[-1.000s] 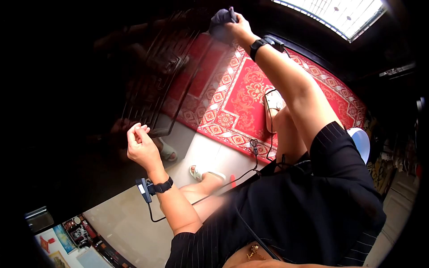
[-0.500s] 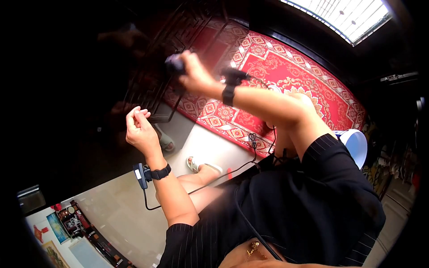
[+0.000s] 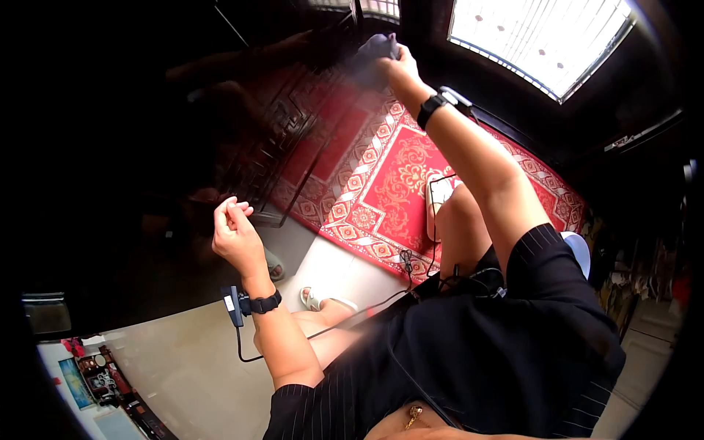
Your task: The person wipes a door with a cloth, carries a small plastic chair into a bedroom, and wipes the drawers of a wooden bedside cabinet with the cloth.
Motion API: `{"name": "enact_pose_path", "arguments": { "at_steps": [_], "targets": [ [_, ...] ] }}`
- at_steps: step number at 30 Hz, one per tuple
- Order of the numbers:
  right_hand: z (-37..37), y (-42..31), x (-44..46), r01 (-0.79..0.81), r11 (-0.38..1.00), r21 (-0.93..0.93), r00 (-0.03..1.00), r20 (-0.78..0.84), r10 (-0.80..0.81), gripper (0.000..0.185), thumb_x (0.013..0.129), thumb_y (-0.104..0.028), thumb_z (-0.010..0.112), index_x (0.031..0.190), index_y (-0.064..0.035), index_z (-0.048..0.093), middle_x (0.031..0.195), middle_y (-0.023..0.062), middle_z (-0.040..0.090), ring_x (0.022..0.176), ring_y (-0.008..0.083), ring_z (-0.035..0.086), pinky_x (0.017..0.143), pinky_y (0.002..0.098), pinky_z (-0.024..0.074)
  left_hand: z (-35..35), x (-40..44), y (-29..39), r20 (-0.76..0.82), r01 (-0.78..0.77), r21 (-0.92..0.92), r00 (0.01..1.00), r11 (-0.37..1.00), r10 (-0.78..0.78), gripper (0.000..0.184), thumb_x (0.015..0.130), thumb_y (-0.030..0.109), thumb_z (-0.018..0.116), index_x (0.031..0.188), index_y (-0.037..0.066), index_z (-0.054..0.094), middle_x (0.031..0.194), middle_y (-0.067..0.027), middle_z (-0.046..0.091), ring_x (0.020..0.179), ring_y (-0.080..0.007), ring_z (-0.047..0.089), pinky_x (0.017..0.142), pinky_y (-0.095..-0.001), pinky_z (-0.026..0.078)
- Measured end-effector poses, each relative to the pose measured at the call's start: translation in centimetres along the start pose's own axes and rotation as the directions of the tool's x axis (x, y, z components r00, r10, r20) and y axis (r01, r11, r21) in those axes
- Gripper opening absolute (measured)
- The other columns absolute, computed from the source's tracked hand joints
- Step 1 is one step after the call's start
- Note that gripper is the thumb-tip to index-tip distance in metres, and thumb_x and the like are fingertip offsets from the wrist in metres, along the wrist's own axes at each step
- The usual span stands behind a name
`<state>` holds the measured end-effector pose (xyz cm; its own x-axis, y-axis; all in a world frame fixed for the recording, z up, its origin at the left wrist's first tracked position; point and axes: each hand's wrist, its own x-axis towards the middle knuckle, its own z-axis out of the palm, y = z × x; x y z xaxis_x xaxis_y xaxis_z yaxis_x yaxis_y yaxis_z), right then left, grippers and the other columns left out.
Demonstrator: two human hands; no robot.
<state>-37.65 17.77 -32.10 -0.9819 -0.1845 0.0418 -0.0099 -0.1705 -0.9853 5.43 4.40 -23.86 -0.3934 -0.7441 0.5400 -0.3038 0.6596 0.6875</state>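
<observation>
My right hand [image 3: 402, 67] is closed around a bunched dark purple-grey cloth [image 3: 377, 50]. Arm stretched out, it holds the cloth at the upper part of a glossy black panel [image 3: 132, 183], which mirrors the rug and my arms. Whether the cloth touches the panel is hard to tell from here. My left hand [image 3: 237, 233] hovers in front of the lower part of the panel, its fingers curled together and nothing visible in them. Each wrist has a black strap with a small wired device, such as the left device [image 3: 233, 306].
A red patterned rug [image 3: 400, 176] covers part of the pale tiled floor [image 3: 191, 359]. Cables [image 3: 374, 299] run across my lap. Beyond my right arm are a bright barred window [image 3: 539, 44] and a light-blue bucket [image 3: 578, 253]. Shelving with ornaments [image 3: 110, 378] stands at lower left.
My right hand has swept up and to the right with the cloth, and its arm is straighter. The view has shifted slightly. My left hand stays nearly in place.
</observation>
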Motion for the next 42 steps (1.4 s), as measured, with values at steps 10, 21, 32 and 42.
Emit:
{"name": "enact_pose_path", "arguments": {
  "at_steps": [10, 21, 32, 42],
  "targets": [
    [6.1, -4.0, -1.9, 0.025, 0.981, 0.191, 0.976, 0.208, -0.066, 0.052, 0.083, 0.002, 0.075, 0.130, -0.0110, 0.057, 0.100, 0.0067, 0.066, 0.087, 0.0189, 0.065, 0.073, 0.0360, 0.0580, -0.4, -0.2, -0.8, -0.006, -0.030, 0.017, 1.000, 0.999, 0.030, 0.016, 0.103, 0.009, 0.058, 0.104, -0.001, 0.071, 0.082, -0.0101, 0.075, 0.071, -0.0177, 0.075, 0.063, -0.0278, 0.057],
    [12.8, -3.5, -27.4, 0.695, 0.711, 0.109, 0.538, 0.576, -0.615, 0.071, 0.064, 0.016, 0.069, 0.129, -0.0142, 0.066, 0.126, 0.0197, 0.052, 0.115, 0.0407, 0.056, 0.098, 0.0417, 0.0536, -0.4, 0.0, 0.6, -0.251, -0.012, -0.089, 0.968, 0.996, -0.011, 0.025, 0.109, 0.017, 0.052, 0.104, -0.002, 0.066, 0.080, -0.0076, 0.069, 0.068, -0.0149, 0.065, 0.066, -0.0273, 0.055],
    [6.8, 5.6, -25.7, 0.571, 0.792, -0.217, 0.453, 0.888, -0.083, 0.041, 0.080, -0.008, 0.071, 0.119, -0.0203, 0.074, 0.110, 0.0159, 0.062, 0.110, 0.0370, 0.061, 0.096, 0.0446, 0.0528, -1.1, 0.7, 0.1, -0.303, -0.069, 0.046, 0.950, 0.997, 0.080, 0.018, 0.105, 0.013, 0.055, 0.097, 0.003, 0.067, 0.069, -0.0044, 0.067, 0.058, -0.0137, 0.063, 0.056, -0.0252, 0.053],
    [7.2, -11.4, -8.7, 0.170, 0.950, 0.263, 0.933, 0.268, -0.242, 0.060, 0.082, -0.006, 0.073, 0.139, -0.0057, 0.053, 0.119, 0.0110, 0.065, 0.105, 0.0200, 0.063, 0.091, 0.0342, 0.0535, -2.8, 0.2, -0.1, -0.248, -0.025, -0.074, 0.969, 0.997, 0.006, 0.020, 0.107, 0.016, 0.054, 0.103, 0.002, 0.068, 0.073, -0.0045, 0.068, 0.060, -0.0118, 0.063, 0.058, -0.0260, 0.053]
  ]
}}
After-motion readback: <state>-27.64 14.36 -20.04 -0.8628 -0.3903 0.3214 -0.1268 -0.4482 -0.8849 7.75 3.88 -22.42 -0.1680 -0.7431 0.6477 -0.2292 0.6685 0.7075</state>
